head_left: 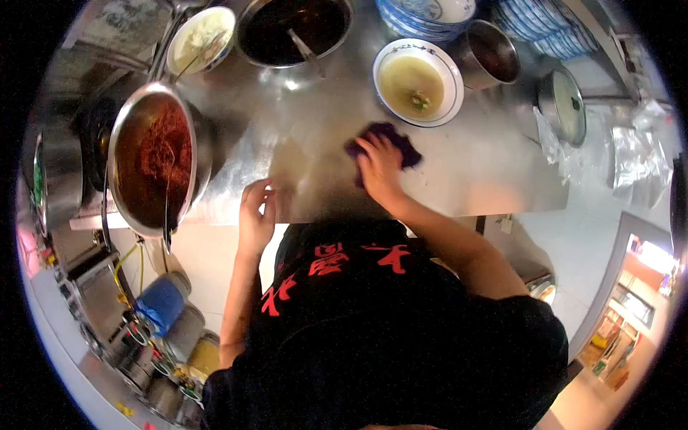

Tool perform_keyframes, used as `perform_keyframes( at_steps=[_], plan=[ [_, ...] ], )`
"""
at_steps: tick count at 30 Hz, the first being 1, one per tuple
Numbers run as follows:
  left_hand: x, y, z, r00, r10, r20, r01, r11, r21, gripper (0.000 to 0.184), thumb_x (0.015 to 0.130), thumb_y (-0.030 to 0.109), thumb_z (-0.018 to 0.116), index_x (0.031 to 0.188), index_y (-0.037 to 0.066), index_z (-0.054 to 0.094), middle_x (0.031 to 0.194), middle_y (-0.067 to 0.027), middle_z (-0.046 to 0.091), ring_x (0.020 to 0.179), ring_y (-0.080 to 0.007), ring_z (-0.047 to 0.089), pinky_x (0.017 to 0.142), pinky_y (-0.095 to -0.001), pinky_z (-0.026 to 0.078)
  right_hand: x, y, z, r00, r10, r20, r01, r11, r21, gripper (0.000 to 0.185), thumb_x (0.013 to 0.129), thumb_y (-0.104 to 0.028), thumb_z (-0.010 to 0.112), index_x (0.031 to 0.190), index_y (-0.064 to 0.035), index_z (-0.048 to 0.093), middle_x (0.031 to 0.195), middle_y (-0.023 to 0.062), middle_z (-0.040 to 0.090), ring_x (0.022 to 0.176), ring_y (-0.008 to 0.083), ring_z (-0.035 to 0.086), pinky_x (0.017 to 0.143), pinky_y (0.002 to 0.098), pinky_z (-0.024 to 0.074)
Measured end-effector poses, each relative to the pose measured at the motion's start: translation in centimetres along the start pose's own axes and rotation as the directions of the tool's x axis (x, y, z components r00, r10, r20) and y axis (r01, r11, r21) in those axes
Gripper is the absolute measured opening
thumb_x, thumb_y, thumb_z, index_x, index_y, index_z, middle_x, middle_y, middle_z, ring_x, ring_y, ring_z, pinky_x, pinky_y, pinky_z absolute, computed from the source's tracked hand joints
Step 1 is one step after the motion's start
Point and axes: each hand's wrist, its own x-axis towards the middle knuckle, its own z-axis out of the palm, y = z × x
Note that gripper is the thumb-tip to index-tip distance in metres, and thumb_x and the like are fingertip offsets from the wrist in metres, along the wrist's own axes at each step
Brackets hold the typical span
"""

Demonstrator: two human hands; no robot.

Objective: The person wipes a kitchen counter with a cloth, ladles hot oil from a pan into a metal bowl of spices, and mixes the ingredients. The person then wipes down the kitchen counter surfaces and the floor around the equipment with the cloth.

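The right hand [382, 163] lies over the dark purple cloth [405, 147].

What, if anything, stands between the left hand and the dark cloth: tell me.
Nothing visible: only flat metal tabletop lies between the left hand and the dark cloth. The right hand is on that cloth, covering part of it.

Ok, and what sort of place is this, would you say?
Probably a restaurant kitchen. There's a long metal counter, stacks of blue-and-white bowls at its far side, and a big metal pot of red food, more than a home kitchen would usually have.
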Motion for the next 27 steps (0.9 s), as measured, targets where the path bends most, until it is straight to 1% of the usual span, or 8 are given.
perform_keyframes(
  at_steps=[2,6,7,8,10,13,18,27],
  plan=[
    [-0.8,-0.6,0.0,0.999,-0.034,-0.007,0.034,0.997,-0.069,0.029,0.080,-0.005,0.046,0.108,-0.001,0.052,0.102,-0.0146,0.052,0.084,-0.0211,0.058,0.074,-0.0291,0.047,2.0,-2.2,0.1,0.999,0.008,0.054,-0.010,0.999,0.041,0.039,0.077,-0.018,0.053,0.115,-0.0124,0.053,0.105,0.0140,0.059,0.106,0.0327,0.045,0.090,0.0429,0.0319],
    [-0.4,0.6,0.3,0.999,0.022,-0.038,-0.024,0.999,-0.043,0.028,0.083,-0.004,0.043,0.111,-0.002,0.050,0.105,-0.0134,0.051,0.088,-0.0197,0.058,0.077,-0.0289,0.047,4.7,-8.7,0.9,0.845,-0.240,0.478,0.269,0.963,0.009,0.044,0.081,-0.035,0.042,0.121,-0.0198,0.046,0.129,0.0130,0.041,0.119,0.0339,0.032,0.092,0.0545,0.0246],
    [0.1,0.3,0.0,0.997,0.063,-0.039,-0.065,0.997,-0.046,0.028,0.084,-0.003,0.043,0.112,-0.002,0.049,0.107,-0.0132,0.051,0.090,-0.0195,0.057,0.078,-0.0291,0.047,2.3,-7.1,4.2,0.807,-0.483,0.340,0.587,0.720,-0.371,0.041,0.081,-0.034,0.041,0.119,-0.0198,0.049,0.132,0.0122,0.039,0.122,0.0328,0.031,0.094,0.0551,0.0231],
    [0.1,0.7,0.7,0.997,0.076,-0.012,-0.077,0.995,-0.061,0.028,0.085,-0.002,0.043,0.113,-0.002,0.048,0.109,-0.0124,0.051,0.091,-0.0193,0.057,0.080,-0.0295,0.047,-0.1,-5.3,7.5,0.705,-0.687,0.176,0.530,0.346,-0.774,0.040,0.081,-0.033,0.040,0.117,-0.0197,0.051,0.134,0.0114,0.037,0.124,0.0316,0.030,0.097,0.0556,0.0215],
    [0.9,-0.1,1.7,0.995,0.101,-0.025,-0.103,0.987,-0.122,0.026,0.085,-0.002,0.044,0.111,-0.003,0.049,0.108,-0.0111,0.052,0.089,-0.0176,0.057,0.077,-0.0282,0.046,-2.5,-5.3,3.8,0.751,-0.649,0.123,0.652,0.758,0.019,0.036,0.079,-0.028,0.043,0.111,-0.0201,0.056,0.130,0.0095,0.043,0.118,0.0304,0.041,0.097,0.0532,0.0260],
    [2.1,1.3,3.6,0.996,0.051,0.071,-0.046,0.996,-0.074,0.025,0.085,-0.001,0.045,0.109,-0.003,0.051,0.104,-0.0102,0.054,0.085,-0.0162,0.057,0.074,-0.0265,0.045,-3.8,-0.9,-0.8,0.813,-0.566,0.138,0.574,0.818,-0.024,0.037,0.078,-0.026,0.048,0.114,-0.0239,0.053,0.128,0.0050,0.045,0.120,0.0261,0.037,0.097,0.0504,0.0265],
    [4.3,6.2,9.1,0.933,0.172,0.315,-0.195,0.980,0.041,0.026,0.083,0.000,0.045,0.108,-0.002,0.051,0.099,-0.0129,0.055,0.081,-0.0187,0.058,0.071,-0.0278,0.046,-6.7,9.3,-9.5,0.998,-0.052,0.039,0.063,0.915,-0.399,0.044,0.078,-0.034,0.054,0.121,-0.0265,0.047,0.135,0.0034,0.035,0.124,0.0253,0.031,0.100,0.0515,0.0211],
    [3.3,11.7,16.9,0.836,0.336,0.434,-0.343,0.937,-0.064,0.027,0.081,0.001,0.047,0.107,-0.002,0.051,0.100,-0.0151,0.054,0.080,-0.0202,0.059,0.071,-0.0297,0.046,-20.2,23.5,-23.8,0.781,0.588,-0.210,-0.614,0.658,-0.436,0.048,0.079,-0.029,0.053,0.125,-0.0222,0.043,0.113,0.0096,0.048,0.103,0.0303,0.045,0.082,0.0398,0.0426]
  ],
)
